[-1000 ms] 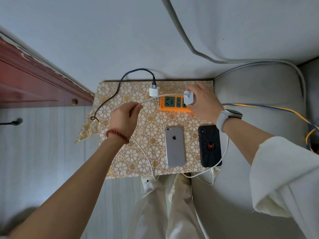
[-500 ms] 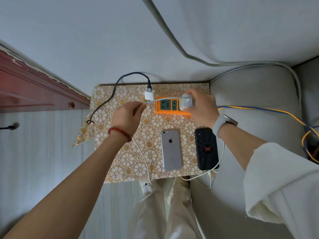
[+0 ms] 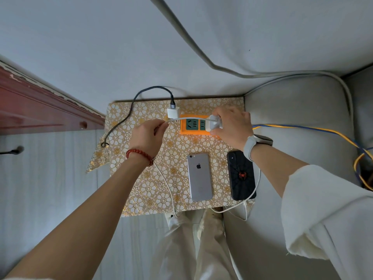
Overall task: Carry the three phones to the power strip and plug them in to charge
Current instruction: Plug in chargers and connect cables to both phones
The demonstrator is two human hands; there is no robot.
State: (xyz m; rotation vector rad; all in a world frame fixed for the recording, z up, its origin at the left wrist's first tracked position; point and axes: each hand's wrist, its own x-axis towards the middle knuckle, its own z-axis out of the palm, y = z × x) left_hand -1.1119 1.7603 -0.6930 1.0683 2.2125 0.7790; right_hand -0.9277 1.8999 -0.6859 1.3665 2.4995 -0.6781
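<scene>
An orange power strip point(image 3: 193, 131) lies at the back of a small table with a gold floral cloth point(image 3: 141, 184). My right hand point(image 3: 232, 126) grips a white charger plug point(image 3: 215, 123) at the strip's right end. My left hand point(image 3: 148, 138) pinches that charger's white cable point(image 3: 175, 119) left of the strip. A silver phone point(image 3: 199, 176) and a black phone with a red spider point(image 3: 241, 175) lie face down on the cloth in front of the strip. A white cable runs along the black phone's right side. Only two phones are in view.
Another white charger point(image 3: 173, 112) with a black braided cable point(image 3: 129, 116) lies at the strip's left end. A grey sofa point(image 3: 302, 118) stands right of the table, with blue and yellow wires point(image 3: 323, 131) across it. A red wooden frame point(image 3: 40, 110) is at left. My legs are below the table's front edge.
My right hand has kept the white plug at the strip's right end. My left hand has slid slightly along the white cable, toward the strip.
</scene>
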